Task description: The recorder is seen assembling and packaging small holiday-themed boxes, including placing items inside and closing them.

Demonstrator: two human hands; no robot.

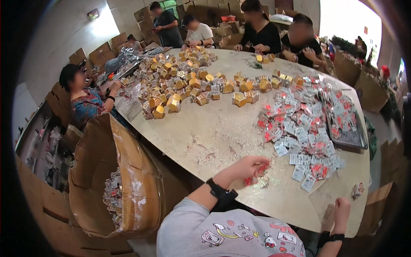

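My left hand [249,167] is over the table's near edge, its fingers curled round a small clear packet with red contents [262,169]. More red and glittery bits show just under that hand. My right hand [341,210] is closed at the near right edge, and whatever its fingers hold, if anything, is hidden. Beyond it lies a single small red-and-clear packet [357,191]. Between and ahead of my hands spreads a heap of small packets [299,132], each with red contents and a white printed card.
A metal tray [349,142] with more packets stands at the right. Gold-and-clear hexagonal boxes [180,81] cover the far left of the table [214,132]. A big cardboard box [139,180] stands at my left. Several people sit or stand round the far side.
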